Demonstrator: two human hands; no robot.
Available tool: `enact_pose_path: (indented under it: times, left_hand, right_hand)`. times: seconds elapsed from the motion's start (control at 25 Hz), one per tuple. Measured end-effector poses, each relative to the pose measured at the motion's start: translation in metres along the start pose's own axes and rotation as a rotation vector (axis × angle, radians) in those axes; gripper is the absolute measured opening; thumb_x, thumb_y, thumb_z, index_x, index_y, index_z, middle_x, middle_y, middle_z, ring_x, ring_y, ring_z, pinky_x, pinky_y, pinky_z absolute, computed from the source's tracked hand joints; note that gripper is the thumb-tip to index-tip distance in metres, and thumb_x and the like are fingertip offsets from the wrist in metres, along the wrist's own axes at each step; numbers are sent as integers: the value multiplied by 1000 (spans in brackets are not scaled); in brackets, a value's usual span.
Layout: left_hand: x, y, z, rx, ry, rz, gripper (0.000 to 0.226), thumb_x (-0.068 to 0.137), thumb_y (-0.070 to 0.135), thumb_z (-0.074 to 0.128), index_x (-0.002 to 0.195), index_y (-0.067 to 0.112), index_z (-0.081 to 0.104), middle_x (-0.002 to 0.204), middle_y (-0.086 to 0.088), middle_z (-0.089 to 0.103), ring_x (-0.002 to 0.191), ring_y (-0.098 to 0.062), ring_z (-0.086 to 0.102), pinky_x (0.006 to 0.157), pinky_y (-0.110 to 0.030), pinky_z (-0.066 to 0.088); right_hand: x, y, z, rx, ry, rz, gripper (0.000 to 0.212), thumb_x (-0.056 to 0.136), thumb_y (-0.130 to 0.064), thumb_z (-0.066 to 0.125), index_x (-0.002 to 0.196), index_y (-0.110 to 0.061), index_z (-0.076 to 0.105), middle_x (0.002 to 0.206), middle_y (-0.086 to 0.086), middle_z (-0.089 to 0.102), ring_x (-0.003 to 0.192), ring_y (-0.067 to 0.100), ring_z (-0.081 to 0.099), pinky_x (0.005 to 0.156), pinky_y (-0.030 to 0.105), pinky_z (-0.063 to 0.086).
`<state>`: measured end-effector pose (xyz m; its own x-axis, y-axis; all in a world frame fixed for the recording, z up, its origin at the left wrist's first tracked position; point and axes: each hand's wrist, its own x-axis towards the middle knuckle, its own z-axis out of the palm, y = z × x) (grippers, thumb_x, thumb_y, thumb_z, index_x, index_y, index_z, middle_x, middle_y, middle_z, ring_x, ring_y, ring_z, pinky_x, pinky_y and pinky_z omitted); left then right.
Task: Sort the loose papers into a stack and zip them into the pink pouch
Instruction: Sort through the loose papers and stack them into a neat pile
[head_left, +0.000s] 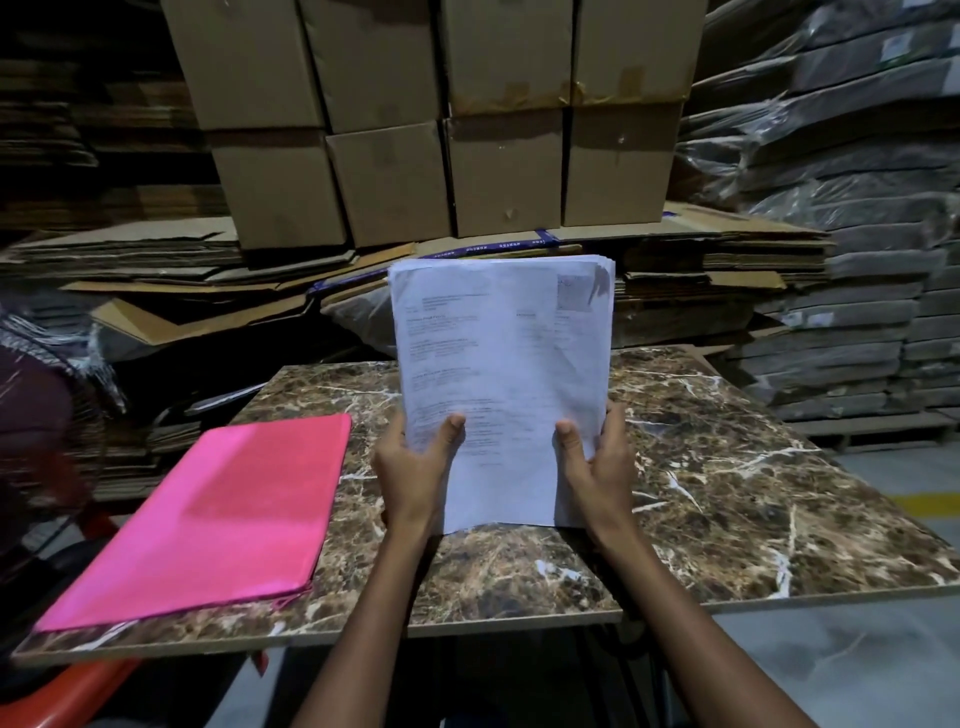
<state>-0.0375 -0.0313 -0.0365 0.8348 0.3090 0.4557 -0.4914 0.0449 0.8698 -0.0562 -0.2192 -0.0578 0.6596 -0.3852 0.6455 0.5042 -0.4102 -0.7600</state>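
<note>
- A red plastic thing (62, 696) peeks out at the bottom left, under the desk edge. I cannot tell what it is.
- The pink pouch (218, 519) lies flat on the left part of the desk (727, 467). Nothing touches it.
- The desk top looks like brown stone with white lines.
- The left hand (415, 462) holds the left side of the stack of papers (498, 374). Its grip is pinching the papers, thumb on the front.
- The stack of papers stands upright in the middle. Its bottom edge rests on the desk. The front page has small print, too blurry to read.
- The right hand (597, 462) holds the right side of the stack. Its grip is pinching the papers too, thumb on the front.
- Brown boxes (447, 119) are piled up behind the desk, on top of flat cardboard (208, 270).
- Wrapped bundles (841, 234) are stacked high on the right.
</note>
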Motion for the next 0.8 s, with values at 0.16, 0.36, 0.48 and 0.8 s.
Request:
enact_pose_path:
  times: [0.16,0.36,0.48,0.8]
  left_hand:
    - [12,7,6,-39,-35,32,33,75,38,89,99,23,74,94,2,78,85,-19,76,65,-38,62]
    - [-5,-4,4,-51,-7,6,34,63,41,90,87,27,70,74,17,74,68,2,70,55,-20,55]
    - [-3,-10,1,-119,21,-53,45,58,52,85,81,16,69,68,10,74,59,-7,68,52,-26,54]
    - [13,-1,3,-65,-54,-161,34,60,44,96,78,20,80,82,-5,79,80,-27,77,70,-55,63]
  right_hand:
    - [12,1,-2,68,70,30,41,94,-46,66,127,-26,50,114,-17,65,102,9,68,76,38,58]
    - [-7,3,-5,87,71,59,61,81,-67,64,123,-25,49,113,-18,61,100,-7,63,71,11,50]
    - [-1,-3,-6,63,57,39,73,75,-81,58,117,-22,49,106,-19,60,92,-13,61,66,10,47]
    - [5,-2,-7,139,-15,107,47,85,-56,66,119,-24,60,111,-9,71,100,8,70,78,36,60]
